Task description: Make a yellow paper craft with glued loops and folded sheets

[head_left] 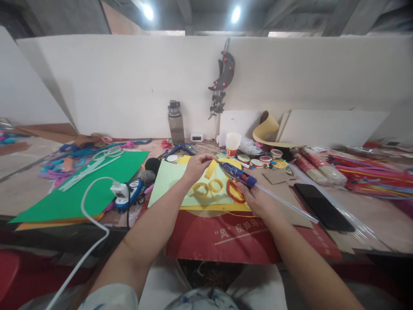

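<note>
My left hand (196, 168) is closed in a pinch, holding a short yellow paper strip (211, 169) by its upper end. In my right hand (253, 196) is a blue hot glue gun (237, 173), its tip close to the strip and the left fingertips. A long translucent glue stick (284, 201) sticks out of the gun's back. Orange-handled scissors (236, 197) show right beside the right fingers; whether the hand also holds them I cannot tell. Below the strip, two yellow paper rings (201, 190) rest on pale green paper (167, 183).
A red board (222, 241) lies under the papers. To the left are green sheets (97, 185), a blue power strip (129, 196) and a white cable (84, 202). A black phone (322, 206) lies right; a bottle (176, 125) and paper cup (232, 144) stand behind.
</note>
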Available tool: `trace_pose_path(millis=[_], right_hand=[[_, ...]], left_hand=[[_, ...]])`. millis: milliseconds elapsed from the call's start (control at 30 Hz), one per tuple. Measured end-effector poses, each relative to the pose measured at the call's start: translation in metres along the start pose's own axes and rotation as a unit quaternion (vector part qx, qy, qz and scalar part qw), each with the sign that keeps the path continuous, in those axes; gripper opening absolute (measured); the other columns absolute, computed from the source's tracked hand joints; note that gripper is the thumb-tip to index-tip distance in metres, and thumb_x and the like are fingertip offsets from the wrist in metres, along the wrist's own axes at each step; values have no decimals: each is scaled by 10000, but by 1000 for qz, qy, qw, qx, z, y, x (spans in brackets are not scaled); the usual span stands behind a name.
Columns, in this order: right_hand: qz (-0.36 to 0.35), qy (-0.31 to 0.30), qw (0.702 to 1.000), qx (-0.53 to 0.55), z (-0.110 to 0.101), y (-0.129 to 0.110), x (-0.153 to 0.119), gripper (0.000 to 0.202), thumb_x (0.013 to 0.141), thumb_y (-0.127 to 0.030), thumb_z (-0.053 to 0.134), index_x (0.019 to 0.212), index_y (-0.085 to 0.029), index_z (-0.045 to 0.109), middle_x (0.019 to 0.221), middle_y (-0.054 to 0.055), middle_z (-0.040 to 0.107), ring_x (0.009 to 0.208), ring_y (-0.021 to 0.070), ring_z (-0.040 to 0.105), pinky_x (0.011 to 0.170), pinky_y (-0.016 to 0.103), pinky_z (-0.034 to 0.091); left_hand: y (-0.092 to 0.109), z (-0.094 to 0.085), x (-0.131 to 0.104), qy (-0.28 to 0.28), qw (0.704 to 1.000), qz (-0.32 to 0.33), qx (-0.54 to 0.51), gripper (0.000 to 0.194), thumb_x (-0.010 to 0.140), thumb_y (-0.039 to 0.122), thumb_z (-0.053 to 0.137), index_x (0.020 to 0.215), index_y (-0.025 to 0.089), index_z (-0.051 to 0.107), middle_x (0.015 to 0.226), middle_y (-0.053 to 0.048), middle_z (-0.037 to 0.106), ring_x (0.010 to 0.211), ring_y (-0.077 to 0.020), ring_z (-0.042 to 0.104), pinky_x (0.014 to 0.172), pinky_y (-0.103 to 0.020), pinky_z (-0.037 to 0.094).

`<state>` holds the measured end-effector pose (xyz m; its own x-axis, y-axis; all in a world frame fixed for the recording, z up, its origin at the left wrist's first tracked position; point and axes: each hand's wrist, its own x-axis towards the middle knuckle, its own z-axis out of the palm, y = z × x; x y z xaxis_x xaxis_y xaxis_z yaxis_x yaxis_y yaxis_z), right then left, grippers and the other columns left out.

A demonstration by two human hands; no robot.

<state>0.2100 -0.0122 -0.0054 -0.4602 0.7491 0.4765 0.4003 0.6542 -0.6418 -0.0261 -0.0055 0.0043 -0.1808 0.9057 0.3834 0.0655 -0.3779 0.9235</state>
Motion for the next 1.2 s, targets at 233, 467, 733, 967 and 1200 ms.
trace_pose_path(millis=[233, 467, 733, 967, 1200], right_hand=[[-1, 2, 1000, -12, -2, 0, -1, 356, 926, -498, 416, 998, -218, 623, 903, 96, 703, 852, 265, 663, 736, 351, 518], [1, 9, 1000, -14, -1, 2, -2, 382, 922, -499, 421, 1050, -211, 636, 965, 108, 711, 898, 276, 664, 786, 370, 521], [-5, 5, 1000, -12, -1, 2, -3, 411, 929, -511, 401, 1077, -195, 619, 997, 107, 705, 937, 264, 658, 804, 360, 518], [-8, 4, 1000, -14, 0, 2, -3, 374, 922, -502, 409, 1028, -209, 615, 978, 103, 701, 918, 260, 656, 784, 353, 520], [-9, 4, 1000, -17, 0, 2, -3, 366, 919, -488, 420, 1044, -208, 619, 949, 96, 695, 881, 253, 649, 768, 350, 508]], left_hand=[[1, -2, 0, 0, 1000, 2, 4, 233, 675, 343, 770, 784, 140, 737, 764, -40, 713, 676, -128, 606, 647, -234, 467], [4, -1, 0, 5, 1000, -2, -17, 261, 638, 363, 795, 766, 144, 735, 762, -40, 719, 667, -130, 612, 638, -238, 479], [9, -2, -1, 7, 1000, -3, -19, 268, 652, 369, 788, 788, 144, 735, 775, -42, 721, 661, -133, 615, 631, -245, 486], [4, -1, 0, -5, 1000, 12, 4, 206, 677, 319, 765, 785, 145, 746, 783, -49, 718, 691, -133, 605, 648, -234, 465], [1, -3, 0, -8, 1000, 19, 21, 177, 704, 302, 738, 797, 152, 753, 764, -43, 704, 668, -132, 591, 626, -230, 450]])
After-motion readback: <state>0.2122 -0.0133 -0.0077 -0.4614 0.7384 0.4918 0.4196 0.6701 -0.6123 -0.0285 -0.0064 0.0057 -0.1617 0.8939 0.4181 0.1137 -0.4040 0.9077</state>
